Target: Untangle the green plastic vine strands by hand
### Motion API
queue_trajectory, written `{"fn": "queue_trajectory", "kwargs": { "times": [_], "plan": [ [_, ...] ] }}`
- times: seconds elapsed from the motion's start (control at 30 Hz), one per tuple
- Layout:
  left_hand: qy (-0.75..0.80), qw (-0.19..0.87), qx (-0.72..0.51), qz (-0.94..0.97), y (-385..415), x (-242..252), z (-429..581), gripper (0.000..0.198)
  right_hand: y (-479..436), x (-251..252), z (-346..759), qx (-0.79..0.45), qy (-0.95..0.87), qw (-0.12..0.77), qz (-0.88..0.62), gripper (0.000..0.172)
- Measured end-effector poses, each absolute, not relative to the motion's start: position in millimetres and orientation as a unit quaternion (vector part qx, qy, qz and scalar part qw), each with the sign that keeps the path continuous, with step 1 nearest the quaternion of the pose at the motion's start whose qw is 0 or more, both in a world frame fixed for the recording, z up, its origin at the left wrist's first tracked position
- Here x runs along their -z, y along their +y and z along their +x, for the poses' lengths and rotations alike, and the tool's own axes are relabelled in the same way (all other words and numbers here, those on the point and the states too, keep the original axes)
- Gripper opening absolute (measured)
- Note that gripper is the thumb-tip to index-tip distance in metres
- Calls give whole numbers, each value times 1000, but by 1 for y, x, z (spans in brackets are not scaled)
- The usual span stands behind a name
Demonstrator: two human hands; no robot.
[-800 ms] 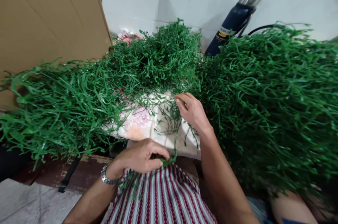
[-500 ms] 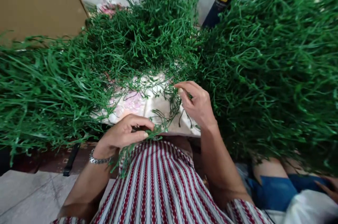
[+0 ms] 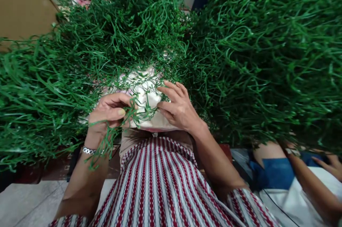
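Green plastic sprigs (image 3: 139, 111) lie tangled between both hands over a pale floral cloth (image 3: 145, 93), long axis crosswise, just in front of the striped shirt (image 3: 157, 184). The left hand (image 3: 108, 111) is pinched shut on one end; the right hand (image 3: 177, 107) rests half-curled on the other, its grip unclear. Heaped green foliage (image 3: 253, 59) crowds every far side, a cardboard box (image 3: 18, 9) far left, another person's arm (image 3: 310, 180) right.
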State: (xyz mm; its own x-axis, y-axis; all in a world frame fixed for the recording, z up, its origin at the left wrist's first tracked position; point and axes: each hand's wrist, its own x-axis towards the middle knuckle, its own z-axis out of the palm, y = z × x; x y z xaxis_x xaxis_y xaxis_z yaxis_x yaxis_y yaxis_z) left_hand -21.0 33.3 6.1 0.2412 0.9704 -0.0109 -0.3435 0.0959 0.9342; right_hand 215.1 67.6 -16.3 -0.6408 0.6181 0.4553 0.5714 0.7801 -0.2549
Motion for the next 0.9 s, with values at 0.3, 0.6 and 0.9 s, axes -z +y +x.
{"fn": "queue_trajectory", "kwargs": {
  "times": [0.3,0.6,0.9],
  "plan": [
    [438,576,-540,430,62,-1,-9,28,65,-4,233,-227,-796,470,-308,4],
    [611,218,-426,631,49,-12,-10,27,68,-17,245,-242,-799,427,-347,6],
    [610,94,-477,626,-8,-35,3,41,63,-19,241,-217,-851,330,-346,8]
  ]
}}
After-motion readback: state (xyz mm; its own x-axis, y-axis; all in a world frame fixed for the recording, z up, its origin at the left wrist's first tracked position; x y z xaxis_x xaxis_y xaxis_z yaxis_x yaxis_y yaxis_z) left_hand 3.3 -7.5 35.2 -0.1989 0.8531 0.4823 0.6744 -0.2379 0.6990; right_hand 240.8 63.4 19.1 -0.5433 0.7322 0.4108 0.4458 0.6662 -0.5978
